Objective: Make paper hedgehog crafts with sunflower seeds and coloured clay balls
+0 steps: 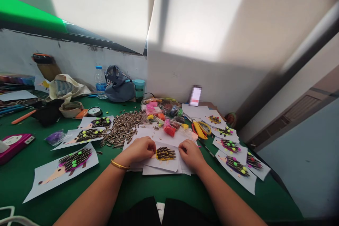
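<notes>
Head: curled left grip (143, 149) on card (169, 166)

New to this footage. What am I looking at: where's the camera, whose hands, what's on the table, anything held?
No machine here: one head-worn camera looks forward and down at the wearer's bare hands. The left hand and right hand flank a paper card bearing a seed-covered, hedgehog-like animal. Whether either grips it is unclear. The green table also carries a seed heap, bright coloured lumps, yellow-handled scissors and similar animal cards on both sides.
</notes>
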A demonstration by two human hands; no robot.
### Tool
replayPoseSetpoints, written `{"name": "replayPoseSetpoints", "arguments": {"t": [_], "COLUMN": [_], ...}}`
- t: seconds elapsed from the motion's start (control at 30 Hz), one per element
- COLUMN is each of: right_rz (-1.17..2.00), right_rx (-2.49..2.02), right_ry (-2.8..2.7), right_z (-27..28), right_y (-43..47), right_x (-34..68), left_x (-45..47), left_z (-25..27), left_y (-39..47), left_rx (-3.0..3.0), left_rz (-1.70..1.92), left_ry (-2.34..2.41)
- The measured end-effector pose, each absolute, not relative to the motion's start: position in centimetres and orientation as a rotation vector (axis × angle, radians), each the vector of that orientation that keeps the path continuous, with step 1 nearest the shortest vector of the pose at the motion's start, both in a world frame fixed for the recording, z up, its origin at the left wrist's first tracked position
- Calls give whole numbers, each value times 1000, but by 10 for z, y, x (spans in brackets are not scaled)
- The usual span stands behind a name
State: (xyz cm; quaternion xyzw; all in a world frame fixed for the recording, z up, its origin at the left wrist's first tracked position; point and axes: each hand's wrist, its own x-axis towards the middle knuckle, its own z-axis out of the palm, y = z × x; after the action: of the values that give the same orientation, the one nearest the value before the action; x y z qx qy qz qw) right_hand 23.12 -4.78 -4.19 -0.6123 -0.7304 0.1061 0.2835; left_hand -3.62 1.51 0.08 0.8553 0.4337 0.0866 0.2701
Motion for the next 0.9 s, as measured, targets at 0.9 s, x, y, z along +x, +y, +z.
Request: {"name": "replayPoseSetpoints", "arguments": {"t": [0.9], "right_rz": [290], "right_rx": [-1651], "right_ry": [-1938], "right_z": [-43], "right_y": [-48], "right_x": [231], "left_x": [-24], "left_z": [-12], "left_y": [12], "left_rx": [2541], "left_rz": [426], "left_ry": [1076]}}
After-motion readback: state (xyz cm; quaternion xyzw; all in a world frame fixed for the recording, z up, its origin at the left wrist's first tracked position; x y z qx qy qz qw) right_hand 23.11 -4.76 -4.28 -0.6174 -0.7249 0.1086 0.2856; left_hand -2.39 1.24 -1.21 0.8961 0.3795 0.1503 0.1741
